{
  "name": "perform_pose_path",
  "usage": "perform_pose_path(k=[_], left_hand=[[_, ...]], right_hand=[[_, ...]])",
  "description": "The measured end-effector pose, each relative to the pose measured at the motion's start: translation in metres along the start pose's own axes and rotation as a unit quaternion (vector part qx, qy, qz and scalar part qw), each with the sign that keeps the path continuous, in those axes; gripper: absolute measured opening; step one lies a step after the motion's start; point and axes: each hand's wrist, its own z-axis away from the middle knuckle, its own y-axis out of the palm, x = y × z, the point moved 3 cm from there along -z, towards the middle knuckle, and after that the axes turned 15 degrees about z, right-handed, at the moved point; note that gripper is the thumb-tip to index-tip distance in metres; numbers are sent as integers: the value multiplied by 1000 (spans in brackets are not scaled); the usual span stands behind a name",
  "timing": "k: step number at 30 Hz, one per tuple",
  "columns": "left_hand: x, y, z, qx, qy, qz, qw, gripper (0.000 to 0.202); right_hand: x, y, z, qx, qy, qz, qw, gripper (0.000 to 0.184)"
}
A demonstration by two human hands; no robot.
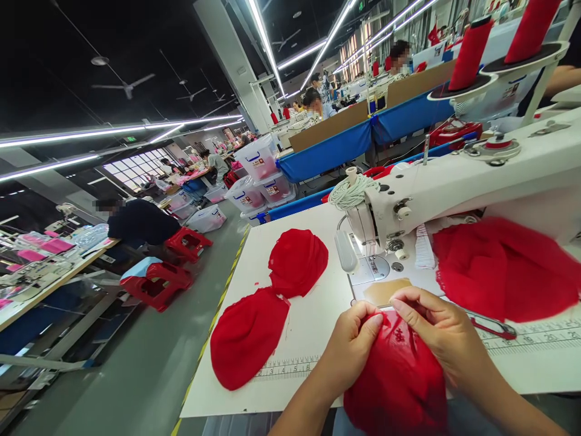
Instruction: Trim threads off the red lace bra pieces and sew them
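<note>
Both my hands pinch the upper edge of a red fabric piece [394, 381] at the table's front edge. My left hand [351, 342] closes thumb against fingers on its left corner. My right hand [440, 330] grips the same edge a little to the right, fingertips partly hidden. A small dark mark shows on the cloth between them. Just beyond is the white sewing machine [436, 181], its needle area over a metal plate [374, 269]. To the left lie two joined red cup-shaped fabric pieces [247, 339]. Another red fabric pile [503, 269] lies under the machine arm.
Red-handled thread snips [494, 327] lie right of my right hand. A ruler strip [281, 368] runs along the white table [218, 399]. Red thread cones [469, 54] stand behind the machine. Clear bins [258, 157], red stools [157, 281] and seated people are beyond.
</note>
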Motion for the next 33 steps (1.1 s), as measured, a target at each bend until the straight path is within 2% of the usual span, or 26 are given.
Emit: perform_pose_path(k=[3,7,12,17,21,23,24,25,26,27,28,29,30,31,32,33], left_hand=[[1,0,-2,-36,-2,5,999,14],[0,-3,-4,-93,12,-12,996,12],[-1,-3,-4,-82,7,11,997,12],[1,0,-3,-102,41,-37,993,7],[2,-3,-5,-120,31,-54,991,7],[2,-5,-5,-122,30,-55,991,7],[2,-6,-5,-121,31,-53,991,7],[2,-6,-5,-121,33,-51,991,7],[2,-7,-5,-121,36,-49,991,7],[3,-7,-5,-120,40,-48,991,7],[3,-8,-5,-119,42,-48,991,7],[4,-9,-6,-115,44,-47,991,7],[4,-11,-6,-111,44,-46,992,9],[5,-14,-8,-108,44,-44,992,11],[5,-17,-10,-106,45,-45,992,14],[5,-21,-12,-106,49,-50,992,15]], right_hand=[[-4,0,2,-21,-21,-18,999,21],[1,-7,8,-95,-69,-13,993,16],[7,-2,8,-16,-95,42,994,14],[11,5,4,-40,-160,74,983,13],[11,-1,5,-68,-90,58,992,22],[16,-6,6,-10,-81,20,996,29],[20,-9,7,51,-101,-12,993,35],[25,-10,9,137,-133,-42,981,40],[29,-11,12,234,-166,-61,956,43],[31,-12,16,334,-196,-64,920,44],[29,-13,20,410,-208,-33,887,41],[23,-16,20,432,-205,18,878,39],[14,-20,16,387,-197,65,898,37],[3,-27,10,292,-182,129,930,32],[-8,-35,4,166,-186,208,946,36],[-17,-41,1,70,-200,292,932,41]])
